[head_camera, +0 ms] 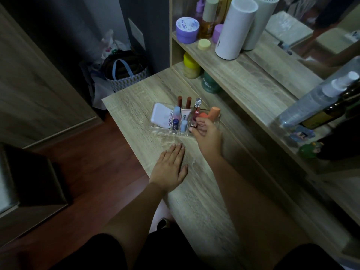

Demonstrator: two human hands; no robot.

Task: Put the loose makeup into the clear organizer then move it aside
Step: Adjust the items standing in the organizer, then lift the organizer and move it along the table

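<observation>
The clear organizer (155, 129) stands on the wooden dresser top (204, 191), towards its far left end. Inside it are a white compact (161, 114), two brown lipsticks (184, 102), a dark blue lip balm (175, 126), pale blue tubes (177, 112), a clear-capped gloss (196, 110) and orange sponges (212, 114). My right hand (207, 134) rests against the organizer's near right side, fingers curled on its edge. My left hand (171, 167) lies flat on the dresser top, just in front of the organizer, holding nothing.
A raised shelf (243, 69) behind the organizer carries a purple jar (187, 29), bottles and a tall white cylinder (236, 28). Yellow and green jars (191, 65) stand under it. A spray bottle (319, 98) lies at the right. A bag (126, 71) sits on the floor beyond the dresser's left end.
</observation>
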